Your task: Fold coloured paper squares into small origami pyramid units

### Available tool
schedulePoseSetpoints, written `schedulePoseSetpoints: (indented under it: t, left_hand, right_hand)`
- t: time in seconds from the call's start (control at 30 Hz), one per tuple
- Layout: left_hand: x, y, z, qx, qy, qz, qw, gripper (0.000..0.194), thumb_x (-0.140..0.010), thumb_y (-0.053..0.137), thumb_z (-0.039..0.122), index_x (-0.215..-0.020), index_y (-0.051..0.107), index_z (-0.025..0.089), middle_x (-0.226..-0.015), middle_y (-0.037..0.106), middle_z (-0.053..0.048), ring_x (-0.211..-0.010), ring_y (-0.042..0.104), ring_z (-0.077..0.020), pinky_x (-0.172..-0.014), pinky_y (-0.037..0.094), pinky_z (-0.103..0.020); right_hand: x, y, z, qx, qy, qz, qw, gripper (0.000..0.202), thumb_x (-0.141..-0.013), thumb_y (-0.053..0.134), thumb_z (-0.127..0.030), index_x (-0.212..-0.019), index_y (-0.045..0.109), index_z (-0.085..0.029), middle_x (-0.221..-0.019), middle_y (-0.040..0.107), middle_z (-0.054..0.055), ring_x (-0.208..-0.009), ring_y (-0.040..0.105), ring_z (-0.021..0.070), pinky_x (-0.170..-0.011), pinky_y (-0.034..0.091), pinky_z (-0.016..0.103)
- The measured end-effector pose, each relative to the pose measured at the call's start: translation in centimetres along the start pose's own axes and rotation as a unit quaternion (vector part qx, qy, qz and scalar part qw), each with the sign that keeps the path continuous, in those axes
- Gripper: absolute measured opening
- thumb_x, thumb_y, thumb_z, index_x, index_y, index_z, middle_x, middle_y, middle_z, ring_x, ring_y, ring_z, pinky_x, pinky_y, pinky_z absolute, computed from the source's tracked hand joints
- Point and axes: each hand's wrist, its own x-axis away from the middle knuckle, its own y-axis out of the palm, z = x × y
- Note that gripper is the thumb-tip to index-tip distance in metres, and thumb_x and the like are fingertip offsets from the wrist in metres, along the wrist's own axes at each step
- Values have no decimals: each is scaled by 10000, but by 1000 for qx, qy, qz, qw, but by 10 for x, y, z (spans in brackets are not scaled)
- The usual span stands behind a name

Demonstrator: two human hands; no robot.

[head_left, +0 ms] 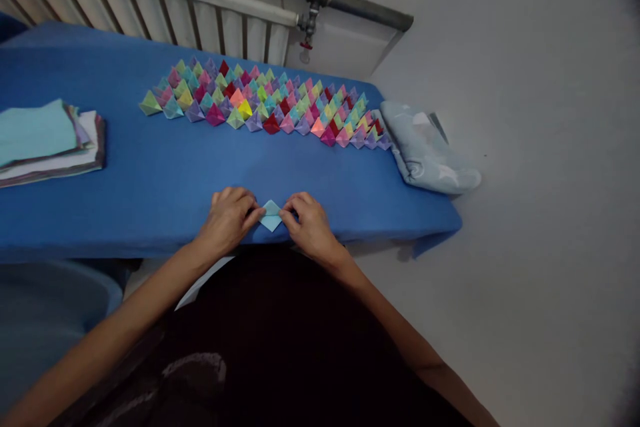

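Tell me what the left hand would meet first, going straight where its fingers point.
The light-blue diamond-shaped folded paper, which the left hand touches; beyond it, probably the right hand, though depth is unclear.

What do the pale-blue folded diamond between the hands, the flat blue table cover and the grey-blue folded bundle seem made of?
Pale-blue folded diamond: probably thin matte paper, given its crisp crease and straight edges.
Blue table cover: likely matte cloth; it hangs loosely at the right corner.
Grey-blue folded bundle: apparently matte fabric, perhaps plush, from its thick rounded folds.
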Motion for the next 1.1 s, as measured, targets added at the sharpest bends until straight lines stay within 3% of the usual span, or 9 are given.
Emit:
schedulePoseSetpoints:
  t: [0.47, 0.87, 0.97, 1.1]
  left_hand:
    - [-8, 2, -2, -16, -8, 18, 1000, 309, -911, 571, 385, -681, 623, 186, -844, 662, -70, -806, 529, -228, -716, 396, -380]
    - [-2, 4, 2, -34, -30, 26, 999, 285, -924, 596, 380, -721, 624, 183, -872, 652, -74, -850, 537, -242, -729, 389, -380]
    - [1, 5, 4, -56, 6, 59, 997, 224, -941, 578, 358, -822, 665, 188, -892, 662, -79, -841, 554, -244, -723, 394, -380]
    - [8, 6, 5, -47, 136, 78, 986, 237, -970, 479, 164, -1012, 704, 224, -989, 701, -76, -883, 603, -228, -773, 413, -379]
  right_hand:
    - [-7, -4, -9, 90, 23, -12, 996, 198, -938, 515, -227, -752, 576, -203, -863, 593, 45, -819, 534, 174, -775, 408, 316]
    - [-3, -1, -14, 153, 45, -25, 987, 152, -939, 512, -246, -815, 582, -193, -945, 626, 84, -918, 531, 227, -799, 367, 356]
    - [-4, 0, -12, 143, 49, -18, 988, 171, -933, 517, -260, -777, 567, -208, -931, 630, 72, -906, 523, 229, -782, 352, 358]
    - [-6, -1, -10, 135, 44, -18, 990, 190, -927, 533, -259, -745, 557, -210, -909, 629, 66, -879, 522, 222, -763, 345, 352]
